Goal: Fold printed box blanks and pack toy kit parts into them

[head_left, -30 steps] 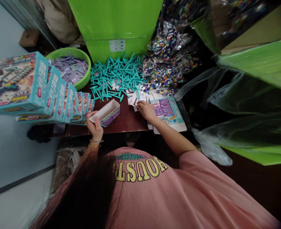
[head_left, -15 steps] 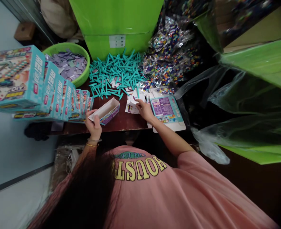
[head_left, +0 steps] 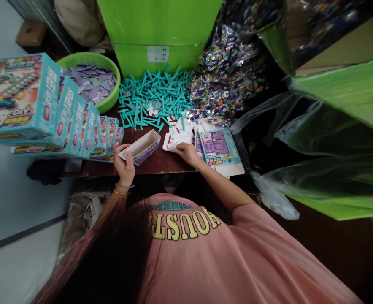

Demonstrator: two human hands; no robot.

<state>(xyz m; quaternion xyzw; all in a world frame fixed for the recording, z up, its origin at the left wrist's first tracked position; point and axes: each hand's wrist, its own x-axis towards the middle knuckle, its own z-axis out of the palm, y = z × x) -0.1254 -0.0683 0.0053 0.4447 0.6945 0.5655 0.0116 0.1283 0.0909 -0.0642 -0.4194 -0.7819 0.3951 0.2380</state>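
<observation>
My left hand (head_left: 125,165) is closed around one end of a small carton (head_left: 146,150), whose open side faces up and shows a bare interior. Between the thumb and fingers of my right hand (head_left: 186,153) is the near edge of a white printed paper (head_left: 175,140), held low over the table. More white papers lie just beyond it. Right of my right hand, flattened blue and purple cartons (head_left: 220,145) lie stacked. Many turquoise plastic sticks (head_left: 155,97) are heaped behind the carton.
Finished-looking boxes (head_left: 49,103) stand in a row at left, beside a green basket (head_left: 115,95) of purple packets. A green box (head_left: 161,25) stands behind. Bags of coloured beads (head_left: 218,80) and plastic-lined green cartons (head_left: 347,93) are at right.
My right hand has moved slightly left and toward me, and the paper at its fingers now lies flatter. My left hand still holds the carton, nearly unmoved.
</observation>
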